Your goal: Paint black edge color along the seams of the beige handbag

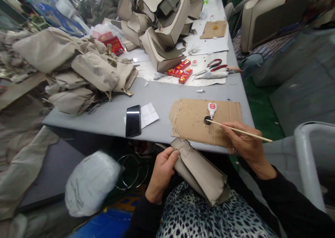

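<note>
My left hand (162, 171) is closed on the upper edge of a taupe bag piece (200, 171), which rests tilted over my lap. Between the fingers of my right hand (244, 145) is a thin wooden stick (243, 130). Its far tip meets a small round black cap (207, 120) on a cardboard sheet (188, 116). Just behind the cap, a small white glue bottle (212, 109) with a red label lies with its nozzle towards it. What the cap contains is too small to tell.
Left of the cardboard, a phone (133, 121) lies partly on white paper (149, 115). Red boxes (179, 70) and red-handled scissors (216, 65) lie farther back. Bag parts (167, 25) and cloth bundles (96, 68) are heaped behind. At right, another person holds a large bag (269, 18).
</note>
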`<state>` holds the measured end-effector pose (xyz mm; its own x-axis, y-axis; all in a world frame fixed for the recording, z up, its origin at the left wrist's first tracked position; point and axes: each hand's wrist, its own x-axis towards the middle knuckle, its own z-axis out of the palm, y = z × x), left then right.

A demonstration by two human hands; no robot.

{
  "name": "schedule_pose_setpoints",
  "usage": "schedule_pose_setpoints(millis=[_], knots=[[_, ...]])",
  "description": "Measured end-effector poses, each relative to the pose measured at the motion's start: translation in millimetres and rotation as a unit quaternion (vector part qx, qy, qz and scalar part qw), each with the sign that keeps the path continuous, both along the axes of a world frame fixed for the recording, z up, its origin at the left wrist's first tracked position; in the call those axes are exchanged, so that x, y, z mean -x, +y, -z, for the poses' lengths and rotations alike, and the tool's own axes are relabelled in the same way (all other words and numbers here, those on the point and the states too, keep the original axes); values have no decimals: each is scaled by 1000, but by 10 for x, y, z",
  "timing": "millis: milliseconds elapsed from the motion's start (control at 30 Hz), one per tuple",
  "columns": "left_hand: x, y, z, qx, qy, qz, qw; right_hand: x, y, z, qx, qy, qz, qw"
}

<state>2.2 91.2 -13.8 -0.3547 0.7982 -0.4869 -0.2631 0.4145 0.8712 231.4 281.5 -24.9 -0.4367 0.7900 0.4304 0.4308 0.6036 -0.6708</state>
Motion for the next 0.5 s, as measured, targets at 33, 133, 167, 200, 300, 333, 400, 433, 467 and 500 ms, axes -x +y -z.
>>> schedule_pose_setpoints(millis=[33, 133, 167, 200, 300, 333, 400, 433, 467, 500], knots=[[0, -2, -1, -1, 1, -1, 1000, 2, 1, -5, -2, 5, -6, 1000], [-3, -6, -8, -1, 3, 0, 1000, 0, -2, -27, -24, 20, -22, 999], [-3, -7, -11, -1, 4, 1, 1000, -5, -7, -34, -30, 25, -20, 999], [-4, -7, -15, -2, 6, 2, 1000, -11, -17, -40, -32, 31, -16, 999], [-4, -6, -26, -7, 19, 3, 1000, -25, -91, -68, -28, 72, 6, 997], [-4, -4, -29, -8, 24, 3, 1000, -19, -133, -81, -16, 97, 15, 995], [-7, 0, -36, -11, 30, 3, 1000, 23, -245, -103, 57, 163, 26, 985], [-9, 1, -39, -11, 31, 2, 999, 62, -311, -107, 118, 204, 21, 972], [-14, 0, -42, -11, 31, 1, 999, 110, -380, -104, 193, 244, 4, 950], [-19, -4, -45, -11, 31, 0, 999, 165, -449, -93, 272, 279, -20, 921]])
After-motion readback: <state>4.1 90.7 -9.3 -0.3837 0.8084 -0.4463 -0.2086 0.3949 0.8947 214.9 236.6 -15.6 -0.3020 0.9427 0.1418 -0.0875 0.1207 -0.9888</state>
